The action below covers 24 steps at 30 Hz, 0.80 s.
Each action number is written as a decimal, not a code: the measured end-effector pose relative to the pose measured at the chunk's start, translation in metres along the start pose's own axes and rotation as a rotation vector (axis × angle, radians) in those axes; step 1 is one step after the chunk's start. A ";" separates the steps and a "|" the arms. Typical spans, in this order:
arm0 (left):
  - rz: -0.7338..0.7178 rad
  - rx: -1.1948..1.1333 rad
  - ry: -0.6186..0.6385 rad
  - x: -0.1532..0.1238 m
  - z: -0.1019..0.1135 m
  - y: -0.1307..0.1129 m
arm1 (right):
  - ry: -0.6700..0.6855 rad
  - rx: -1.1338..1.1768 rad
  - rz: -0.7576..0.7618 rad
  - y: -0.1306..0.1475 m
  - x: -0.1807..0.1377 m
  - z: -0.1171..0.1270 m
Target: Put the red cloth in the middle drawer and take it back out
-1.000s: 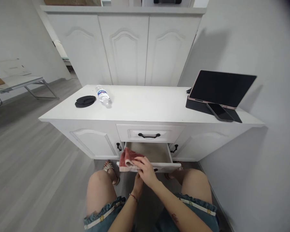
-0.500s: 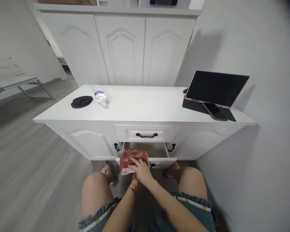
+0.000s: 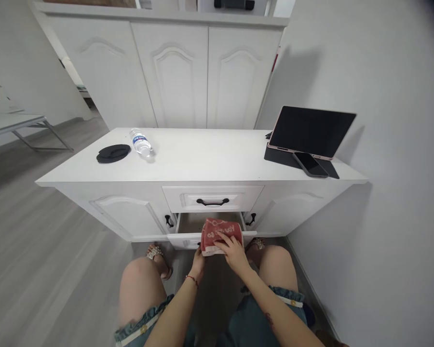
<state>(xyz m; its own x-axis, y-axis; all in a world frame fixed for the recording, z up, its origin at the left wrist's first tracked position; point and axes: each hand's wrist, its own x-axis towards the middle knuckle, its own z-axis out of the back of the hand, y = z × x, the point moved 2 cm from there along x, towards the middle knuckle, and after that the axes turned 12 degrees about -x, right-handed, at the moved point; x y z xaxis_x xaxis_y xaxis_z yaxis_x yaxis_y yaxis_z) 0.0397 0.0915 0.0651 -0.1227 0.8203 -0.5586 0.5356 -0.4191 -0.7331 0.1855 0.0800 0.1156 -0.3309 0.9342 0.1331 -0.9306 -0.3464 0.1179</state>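
Observation:
A folded red towel [image 3: 220, 230] with pale lettering and a white edge is held above the front of the pulled-out lower drawer [image 3: 193, 222]. My right hand [image 3: 236, 254] grips its right side, the fingers laid across the top and the thumb out of sight. At the towel's lower left corner is my left hand [image 3: 198, 262], closed at the edge, its fingertips partly hidden by the cloth. Bare drawer bottom shows behind the towel.
Above is a shut drawer with a black handle [image 3: 212, 202]. On the white cabinet top [image 3: 202, 159] are a lying water bottle [image 3: 142, 143], a flat black object [image 3: 113, 153], a tablet-like screen [image 3: 311, 130] and a phone [image 3: 310, 165]. My knees flank the drawer.
The towel has shifted right across the drawer with my right hand on it. My left hand has come out from beneath the towel to its left corner. The view has turned slightly.

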 end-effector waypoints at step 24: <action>0.031 0.063 -0.034 0.020 0.013 0.021 | -0.447 0.269 -0.792 -0.035 -0.031 -0.112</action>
<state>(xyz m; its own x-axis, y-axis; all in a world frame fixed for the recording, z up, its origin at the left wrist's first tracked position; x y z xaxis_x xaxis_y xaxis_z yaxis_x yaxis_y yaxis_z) 0.0376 0.0938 0.0332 -0.1357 0.7931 -0.5938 0.4862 -0.4689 -0.7374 0.2105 0.0727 -0.0029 0.5238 0.8061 0.2755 -0.7733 0.3143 0.5506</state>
